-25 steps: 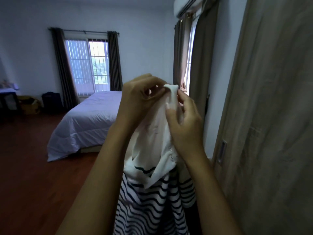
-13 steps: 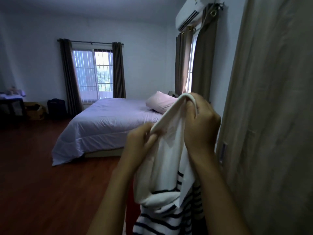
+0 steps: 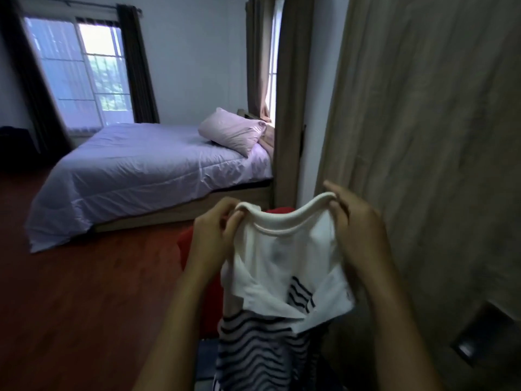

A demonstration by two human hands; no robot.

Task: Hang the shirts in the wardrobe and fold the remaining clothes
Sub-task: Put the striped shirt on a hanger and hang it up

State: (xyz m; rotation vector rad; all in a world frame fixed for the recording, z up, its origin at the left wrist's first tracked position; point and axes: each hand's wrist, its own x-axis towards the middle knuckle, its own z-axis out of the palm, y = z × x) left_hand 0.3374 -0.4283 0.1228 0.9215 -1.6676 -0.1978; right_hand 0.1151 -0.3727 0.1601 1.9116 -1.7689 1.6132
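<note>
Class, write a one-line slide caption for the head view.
Both hands hold a striped shirt by its collar beside the wardrobe.

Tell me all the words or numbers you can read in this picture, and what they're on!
None can be read.
The striped shirt held by the left hand and right hand has a grey smudge inside the neck, maybe a label, too blurred to read.
The wardrobe door, bed and pillow show no writing.
</note>
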